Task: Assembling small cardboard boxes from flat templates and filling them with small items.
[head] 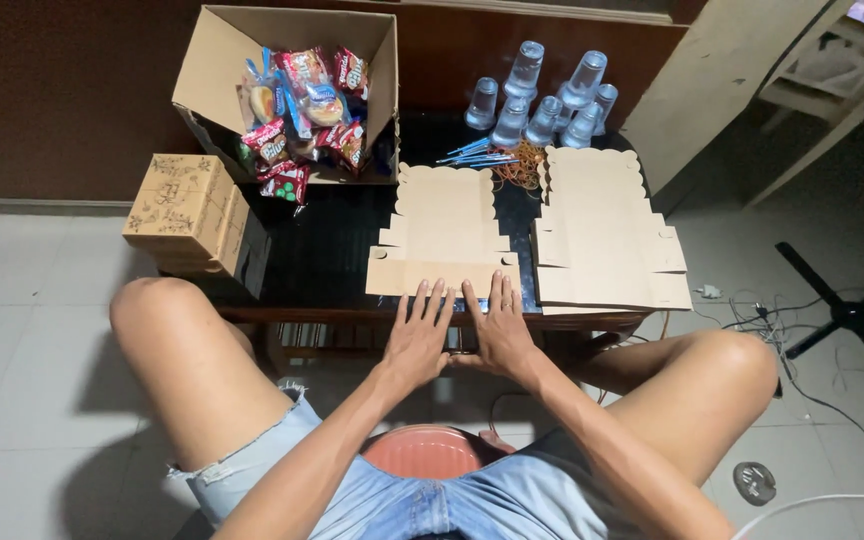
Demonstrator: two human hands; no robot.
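My left hand and my right hand lie flat side by side, fingers spread, on the near edge of a flat unfolded brown cardboard box blank on a low dark table. Neither hand holds anything; the fingertips press the blank's front flap. A stack of similar flat blanks lies just to the right of it.
An open carton of snack packets stands at the table's back left. Folded brown boxes are stacked at the left edge. Sealed water cups, blue straws and rubber bands sit at the back. Cables lie on the floor to the right.
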